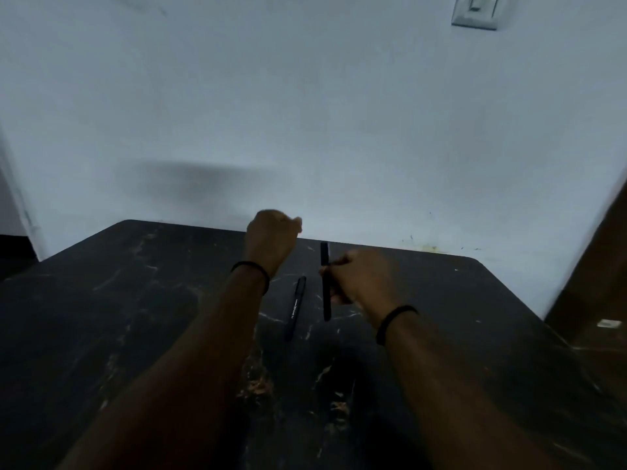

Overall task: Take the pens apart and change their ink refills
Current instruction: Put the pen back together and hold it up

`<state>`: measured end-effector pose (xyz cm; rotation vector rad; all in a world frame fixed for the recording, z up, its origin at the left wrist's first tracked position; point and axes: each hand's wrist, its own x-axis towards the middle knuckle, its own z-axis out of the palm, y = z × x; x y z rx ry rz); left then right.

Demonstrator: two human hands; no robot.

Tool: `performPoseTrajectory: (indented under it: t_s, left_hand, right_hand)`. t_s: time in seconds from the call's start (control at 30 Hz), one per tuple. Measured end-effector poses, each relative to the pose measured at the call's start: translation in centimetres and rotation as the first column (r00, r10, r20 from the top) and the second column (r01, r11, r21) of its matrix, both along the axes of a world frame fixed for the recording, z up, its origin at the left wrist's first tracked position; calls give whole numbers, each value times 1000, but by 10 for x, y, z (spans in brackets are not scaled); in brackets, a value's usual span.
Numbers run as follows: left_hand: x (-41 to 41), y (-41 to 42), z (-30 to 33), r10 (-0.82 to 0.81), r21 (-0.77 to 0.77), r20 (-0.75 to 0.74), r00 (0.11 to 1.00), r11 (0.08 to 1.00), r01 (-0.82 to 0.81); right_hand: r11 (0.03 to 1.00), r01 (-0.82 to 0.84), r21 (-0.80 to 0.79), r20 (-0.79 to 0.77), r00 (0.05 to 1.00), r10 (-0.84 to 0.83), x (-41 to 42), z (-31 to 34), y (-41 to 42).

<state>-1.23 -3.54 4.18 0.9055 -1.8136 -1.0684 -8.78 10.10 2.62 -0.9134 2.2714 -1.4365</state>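
Observation:
My right hand grips a black pen near its middle and holds it almost upright above the table. A second black pen with white lettering lies flat on the dark table, just left of the held pen. My left hand is raised over the far table edge, fingers curled into a fist; its palm side is hidden, so whether it holds anything is unclear. Both wrists wear a black band.
A pale wall rises right behind the table, with a switch plate at top right. A brown wooden piece stands at the right edge. The table top is scratched and worn.

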Motion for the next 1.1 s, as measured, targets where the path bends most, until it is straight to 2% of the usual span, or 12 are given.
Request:
performPoseTrajectory:
  t_s: [0.13,0.37,0.53,0.77,1.1]
  left_hand:
    - [-6,-18,-42,24,-22,102,995,1000,-22]
    - [-6,-29,-78,91,-115,236,967,991,-65]
    - [-5,-27,-80,111,-171,228,967,983,-72]
    - [-3,-28,-82,120,-141,166,979,985,-97]
    - [-6,-28,-84,116,-155,174,978,984,-89]
  right_hand:
    - [991,28,129,-79,997,-18,-1,-46,-11]
    - [986,56,154,-215,976,-22,0,-51,-16]
    - [990,47,134,-275,961,-9,1,-55,-17]
    - [991,68,112,-371,928,-22,5,-63,-18]
    - [995,47,83,-367,930,-13,10,-65,-21]
